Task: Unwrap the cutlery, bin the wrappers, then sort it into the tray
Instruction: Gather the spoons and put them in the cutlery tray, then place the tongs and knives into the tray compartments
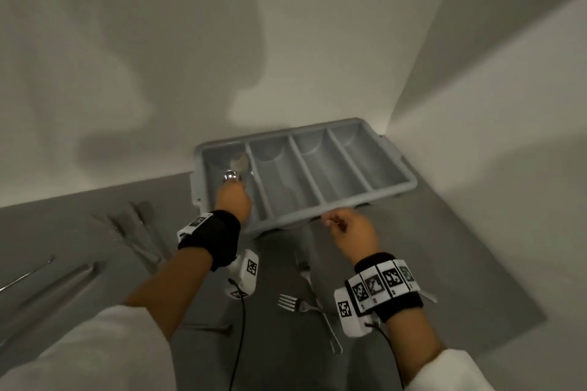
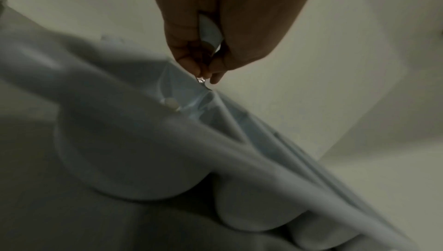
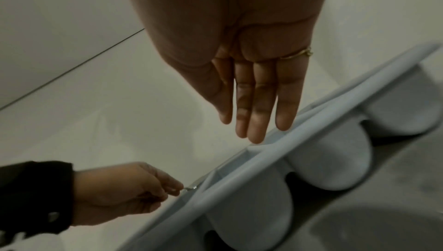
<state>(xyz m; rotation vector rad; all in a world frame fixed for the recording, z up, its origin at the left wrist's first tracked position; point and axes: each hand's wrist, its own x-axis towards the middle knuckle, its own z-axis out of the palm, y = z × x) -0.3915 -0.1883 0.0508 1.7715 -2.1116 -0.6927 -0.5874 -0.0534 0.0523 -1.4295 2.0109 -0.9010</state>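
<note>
Hands: a spoon (image 1: 233, 175) was pinched by the left (image 1: 234, 200) over the tray's (image 1: 409, 182) leftmost compartment; the right (image 1: 352, 230) was held slack-fingered, ungrasping, at its near rim.

No readable text; only coded square markers on wristbands (image 1: 382, 282)

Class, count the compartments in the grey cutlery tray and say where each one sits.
4, side by side in the tray: the leftmost, under the left hand pinching a spoon; the second; the third; the rightmost.
</note>
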